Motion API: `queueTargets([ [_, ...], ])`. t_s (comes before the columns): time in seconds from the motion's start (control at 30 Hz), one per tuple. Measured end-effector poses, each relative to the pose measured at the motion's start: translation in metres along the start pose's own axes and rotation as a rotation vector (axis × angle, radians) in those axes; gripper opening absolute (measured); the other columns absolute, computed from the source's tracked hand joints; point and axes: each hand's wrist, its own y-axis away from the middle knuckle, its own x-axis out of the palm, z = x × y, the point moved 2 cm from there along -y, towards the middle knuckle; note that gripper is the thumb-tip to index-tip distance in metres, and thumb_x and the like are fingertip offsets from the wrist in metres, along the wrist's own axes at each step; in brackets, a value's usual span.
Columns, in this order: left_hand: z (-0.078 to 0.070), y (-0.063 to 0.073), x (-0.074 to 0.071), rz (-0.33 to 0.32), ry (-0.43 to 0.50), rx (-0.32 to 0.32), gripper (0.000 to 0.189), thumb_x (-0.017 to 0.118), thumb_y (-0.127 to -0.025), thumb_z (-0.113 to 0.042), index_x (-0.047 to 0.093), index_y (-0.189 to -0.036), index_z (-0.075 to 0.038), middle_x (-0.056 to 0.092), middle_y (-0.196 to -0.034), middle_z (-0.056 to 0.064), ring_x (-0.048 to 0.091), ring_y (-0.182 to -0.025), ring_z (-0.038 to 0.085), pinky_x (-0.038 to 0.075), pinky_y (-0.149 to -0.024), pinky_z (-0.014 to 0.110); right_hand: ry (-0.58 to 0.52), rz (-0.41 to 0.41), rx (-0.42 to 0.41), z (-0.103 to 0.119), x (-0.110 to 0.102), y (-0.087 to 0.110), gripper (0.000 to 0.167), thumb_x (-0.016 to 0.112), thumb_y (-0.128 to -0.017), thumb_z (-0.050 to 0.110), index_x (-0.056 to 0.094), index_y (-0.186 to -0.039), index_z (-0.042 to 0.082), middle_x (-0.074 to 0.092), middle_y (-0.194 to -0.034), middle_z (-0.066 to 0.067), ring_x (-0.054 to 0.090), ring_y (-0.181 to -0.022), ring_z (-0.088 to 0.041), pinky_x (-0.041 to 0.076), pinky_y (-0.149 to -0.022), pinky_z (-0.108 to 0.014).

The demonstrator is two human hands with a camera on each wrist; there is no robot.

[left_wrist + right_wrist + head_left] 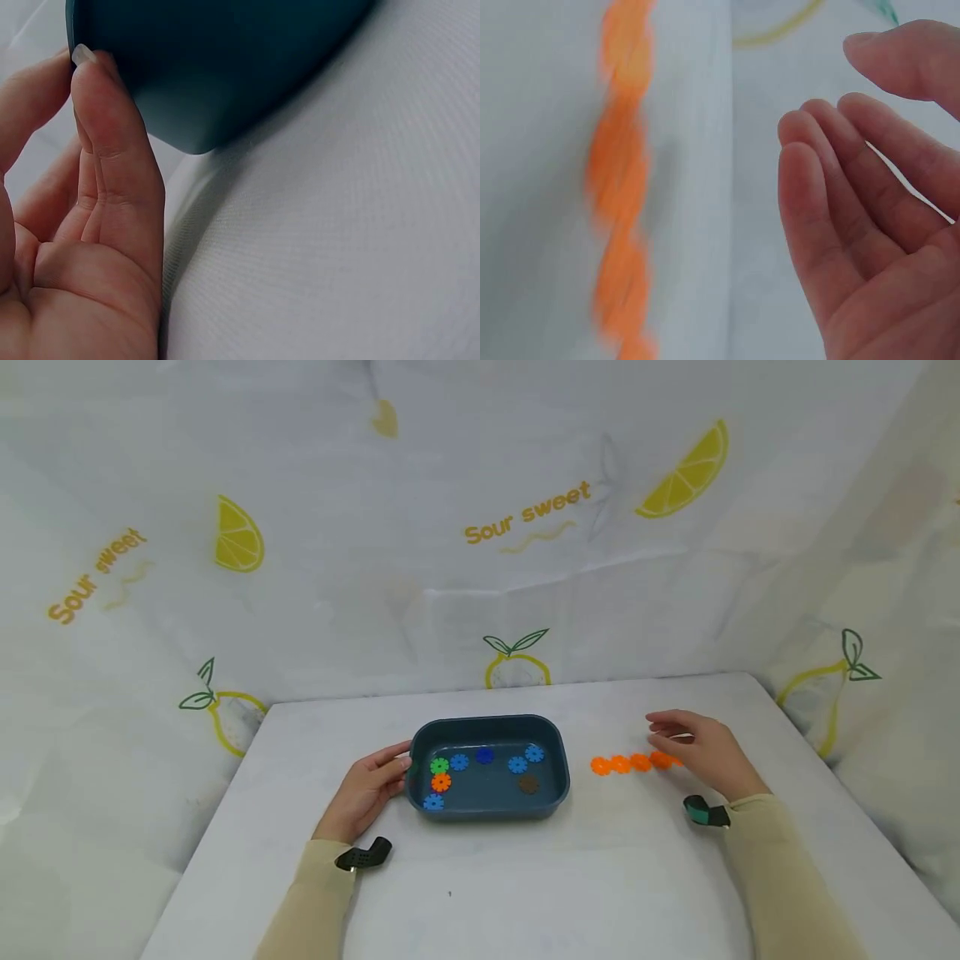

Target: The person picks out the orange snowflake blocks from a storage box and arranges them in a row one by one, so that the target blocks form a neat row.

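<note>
A dark blue-green plastic bin (487, 815) rests on the table, holding several notched snowflake discs. My left hand (369, 793) holds the bin's left rim, fingertips and thumb at its edge; up close in the left wrist view, the fingers (112, 142) meet the bin wall (225, 60). To the right of the bin runs a row of orange snowflake discs (620, 764), blurred in the right wrist view. Over the row's right end hovers my right hand (701, 750), its relaxed fingers (802, 195) bent slightly, thumb apart, nothing between them. It hides part of the row's end.
Inside the bin lie a green disc (439, 766), an orange disc (441, 782), a brown disc (528, 784), a dark blue disc (485, 755) and several lighter blue ones. A white cloth printed with lemons (360, 635) hangs behind the white table (570, 893).
</note>
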Motion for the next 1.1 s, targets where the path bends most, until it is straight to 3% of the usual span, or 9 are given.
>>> queueTargets([
  [0.1,0.002,-0.002,0.002,-0.010,0.008,0.007,0.054,0.078,-0.102,-0.030,0.063,-0.151,-0.013,0.074,-0.127,0.002,0.069,-0.099,0.015,0.061,-0.087,0.023,-0.003,0.042,-0.076,0.037,0.016,-0.019,0.046,0.073,-0.105,0.033,0.066,-0.146,0.012,0.075,-0.131,-0.011,0.072,-0.116,-0.031,0.063,-0.095,-0.034],
  [0.23,-0.001,-0.005,0.006,-0.009,-0.015,0.021,0.051,0.077,-0.103,-0.030,0.065,-0.150,-0.014,0.074,-0.125,0.003,0.069,-0.099,0.015,0.060,-0.087,0.022,0.002,0.140,-0.221,0.096,0.041,-0.047,0.042,0.074,-0.104,0.022,0.067,-0.144,0.011,0.076,-0.124,-0.012,0.071,-0.112,-0.025,0.060,-0.104,-0.050],
  [0.37,-0.004,-0.008,0.011,0.010,-0.030,0.015,0.049,0.077,-0.103,-0.028,0.066,-0.149,-0.015,0.075,-0.119,0.003,0.067,-0.096,0.016,0.060,-0.085,0.021,0.008,0.279,-0.336,0.147,0.068,-0.066,0.042,0.076,-0.102,0.017,0.068,-0.142,0.010,0.076,-0.121,-0.010,0.071,-0.110,-0.021,0.060,-0.104,-0.048],
  [0.47,-0.005,-0.010,0.011,0.019,-0.025,0.017,0.048,0.078,-0.102,-0.028,0.067,-0.147,-0.017,0.075,-0.119,0.005,0.067,-0.095,0.017,0.060,-0.085,0.022,0.025,0.375,-0.366,0.173,0.088,-0.076,0.040,0.077,-0.101,0.017,0.071,-0.140,0.009,0.076,-0.123,-0.009,0.071,-0.110,-0.019,0.061,-0.102,-0.044],
  [0.6,-0.005,-0.012,0.010,0.028,-0.017,0.024,0.050,0.081,-0.100,-0.030,0.068,-0.146,-0.018,0.075,-0.121,0.006,0.066,-0.095,0.017,0.061,-0.086,0.022,0.077,0.473,-0.399,0.194,0.118,-0.089,0.038,0.077,-0.101,0.018,0.073,-0.137,0.008,0.076,-0.125,-0.006,0.071,-0.106,-0.016,0.061,-0.099,-0.038],
  [0.8,-0.005,-0.009,0.007,0.034,0.005,0.031,0.049,0.081,-0.100,-0.029,0.069,-0.146,-0.016,0.074,-0.119,0.006,0.066,-0.095,0.016,0.060,-0.085,0.022,0.126,0.600,-0.434,0.204,0.169,-0.099,0.035,0.079,-0.099,0.016,0.075,-0.133,0.007,0.075,-0.119,-0.008,0.068,-0.099,-0.011,0.061,-0.092,-0.030],
  [1.1,-0.001,-0.005,-0.003,0.023,0.021,0.053,0.049,0.081,-0.099,-0.028,0.069,-0.145,-0.016,0.075,-0.119,0.006,0.067,-0.095,0.015,0.060,-0.085,0.022,0.206,0.661,-0.499,0.221,0.215,-0.104,0.030,0.085,-0.095,0.017,0.079,-0.124,0.012,0.073,-0.110,0.002,0.066,-0.095,-0.009,0.061,-0.092,-0.030],
])
